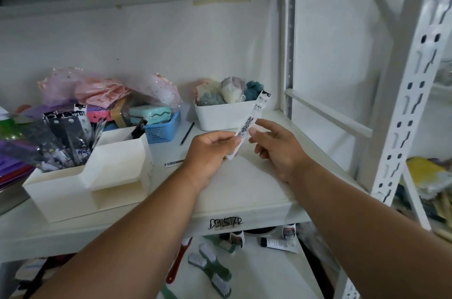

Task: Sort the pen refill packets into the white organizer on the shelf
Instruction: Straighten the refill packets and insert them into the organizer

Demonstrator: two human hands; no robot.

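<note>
A long, narrow pen refill packet point(254, 114) with black print slants up to the right above the shelf. My left hand point(208, 154) grips its lower end. My right hand point(276, 147) is just right of it, thumb touching the packet's middle, the other fingers loosely spread. The white organizer point(97, 176) stands at the left on the shelf; several dark refill packets point(66, 137) stick up from its rear compartment, and one point(139, 128) leans in another compartment. One more packet point(174, 163) lies flat on the shelf between the organizer and my left hand.
A white bin of fabric bundles point(220, 115) stands behind my hands. A blue basket point(163, 127) sits beside it, with a pencil point(187, 133) lying between them. Bags and clutter fill the back left. A white upright post point(401, 103) rises at right. Brushes point(210, 267) lie on the lower shelf.
</note>
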